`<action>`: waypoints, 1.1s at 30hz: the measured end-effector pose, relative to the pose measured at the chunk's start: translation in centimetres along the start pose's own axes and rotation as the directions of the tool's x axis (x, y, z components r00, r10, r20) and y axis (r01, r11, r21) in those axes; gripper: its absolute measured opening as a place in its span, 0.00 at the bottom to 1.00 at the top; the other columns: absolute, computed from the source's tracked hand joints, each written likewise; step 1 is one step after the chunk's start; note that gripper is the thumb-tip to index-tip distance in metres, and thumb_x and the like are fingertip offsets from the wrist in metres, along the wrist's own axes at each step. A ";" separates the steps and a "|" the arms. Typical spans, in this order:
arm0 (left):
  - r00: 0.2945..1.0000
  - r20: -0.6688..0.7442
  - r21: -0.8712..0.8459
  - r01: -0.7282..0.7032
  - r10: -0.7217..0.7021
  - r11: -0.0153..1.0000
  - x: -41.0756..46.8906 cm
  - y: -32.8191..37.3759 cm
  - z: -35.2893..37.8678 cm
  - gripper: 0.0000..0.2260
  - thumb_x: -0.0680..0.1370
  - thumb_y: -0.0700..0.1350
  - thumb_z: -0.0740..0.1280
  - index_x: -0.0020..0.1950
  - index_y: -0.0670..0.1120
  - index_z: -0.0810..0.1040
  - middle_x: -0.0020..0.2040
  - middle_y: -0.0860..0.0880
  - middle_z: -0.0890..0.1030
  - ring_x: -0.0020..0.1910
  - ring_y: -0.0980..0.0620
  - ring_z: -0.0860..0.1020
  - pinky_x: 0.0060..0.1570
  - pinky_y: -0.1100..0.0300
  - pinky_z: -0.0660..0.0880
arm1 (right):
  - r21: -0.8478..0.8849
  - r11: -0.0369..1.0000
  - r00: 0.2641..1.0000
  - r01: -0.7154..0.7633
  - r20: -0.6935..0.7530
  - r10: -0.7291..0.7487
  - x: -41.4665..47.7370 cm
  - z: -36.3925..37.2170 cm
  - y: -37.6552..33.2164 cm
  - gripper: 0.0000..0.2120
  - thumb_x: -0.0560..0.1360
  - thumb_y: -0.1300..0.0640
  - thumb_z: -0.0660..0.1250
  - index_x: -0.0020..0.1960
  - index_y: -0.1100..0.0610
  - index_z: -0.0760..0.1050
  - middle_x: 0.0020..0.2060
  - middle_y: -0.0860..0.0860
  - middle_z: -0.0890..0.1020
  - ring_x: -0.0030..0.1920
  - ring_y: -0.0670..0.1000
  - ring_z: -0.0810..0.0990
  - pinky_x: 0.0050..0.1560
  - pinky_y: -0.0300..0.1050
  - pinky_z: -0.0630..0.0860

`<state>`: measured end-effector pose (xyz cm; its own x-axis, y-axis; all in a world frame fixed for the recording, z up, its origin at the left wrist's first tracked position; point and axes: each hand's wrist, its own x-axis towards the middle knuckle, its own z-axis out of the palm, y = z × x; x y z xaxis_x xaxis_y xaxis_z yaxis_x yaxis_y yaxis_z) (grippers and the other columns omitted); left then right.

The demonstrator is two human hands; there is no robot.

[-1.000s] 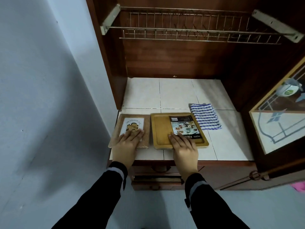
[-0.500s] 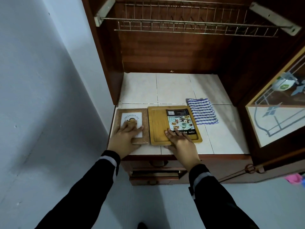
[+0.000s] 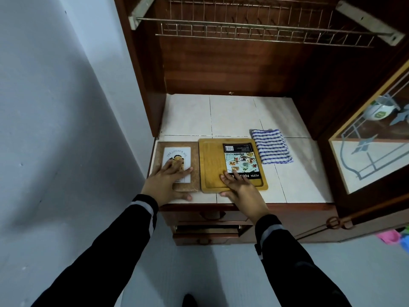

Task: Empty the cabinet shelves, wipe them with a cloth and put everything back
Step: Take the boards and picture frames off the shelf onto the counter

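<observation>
- Change: the cork board (image 3: 194,156) sat skewed a second ago, with a gap to the bamboo tray (image 3: 211,165). Now it is squared up and the two long edges touch.
- Left hand (image 3: 167,181): flat on the cork board, fingers straight over its white label card (image 3: 177,155), thumb spread out past the near edge. Nothing gripped.
- Right hand (image 3: 242,189): flat on the tray's near end, fingertips at the near edge of the printed label (image 3: 240,158), thumb by the near rim. Pressing, no grip. It has slid back a little toward the person.
- Tray itself looks barely moved; it keeps the same contact with the cloth.
- Places on the tiled surface (image 3: 232,114): cork board at 7 o'clock, tray at 6 o'clock, both close to the front edge.
- Striped cloth (image 3: 271,147): folded, at 1 o'clock from the tray, touching its far right corner. No hand on it.
- Wire rack (image 3: 265,32) hangs overhead at 12 o'clock; glass door (image 3: 365,160) stands open at 3 o'clock.
- Judgement: this looks like tidying the two boards side by side, so likely a put-back or staging step.
- Cannot tell whether wiping is done. The far tiles at 12 o'clock are within reach of the cloth.
- Risk: both boards lie near the front lip, so a careless pull could tip them off.
</observation>
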<state>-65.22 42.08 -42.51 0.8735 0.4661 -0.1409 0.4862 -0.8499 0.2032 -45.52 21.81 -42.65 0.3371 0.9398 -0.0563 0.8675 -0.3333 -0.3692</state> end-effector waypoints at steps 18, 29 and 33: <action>0.952 -0.268 -0.038 0.143 -0.148 0.989 -0.9 2.8 3.6 0.33 0.78 0.67 0.45 0.78 0.53 0.63 0.79 0.47 0.60 0.79 0.43 0.57 0.75 0.39 0.51 | -0.112 0.969 0.971 -0.218 -0.123 0.204 -0.3 2.4 -1.6 0.39 0.73 0.27 0.33 0.80 0.43 0.46 0.79 0.42 0.47 0.79 0.50 0.39 0.76 0.54 0.36; 0.944 -0.246 -0.133 0.192 -0.220 0.972 -1.1 6.5 2.2 0.35 0.76 0.66 0.40 0.79 0.54 0.60 0.81 0.48 0.57 0.80 0.43 0.50 0.76 0.43 0.41 | -0.002 0.960 0.936 -0.281 -0.223 0.273 -3.0 0.8 -1.7 0.37 0.76 0.32 0.37 0.80 0.47 0.53 0.79 0.45 0.55 0.80 0.51 0.44 0.76 0.54 0.36; 0.954 -0.248 -0.181 0.124 -0.168 0.976 -0.6 9.2 1.3 0.34 0.76 0.65 0.39 0.78 0.55 0.62 0.81 0.52 0.54 0.80 0.47 0.49 0.76 0.46 0.41 | 0.022 0.947 0.912 -0.321 -0.264 0.315 -4.6 0.1 -0.8 0.35 0.77 0.33 0.38 0.80 0.47 0.53 0.79 0.45 0.54 0.79 0.49 0.44 0.77 0.55 0.38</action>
<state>-61.31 33.70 -41.87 0.7582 0.6481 0.0717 0.5874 -0.7266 0.3565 -47.78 17.72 -42.19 0.6769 0.7320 0.0770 0.7054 -0.6152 -0.3521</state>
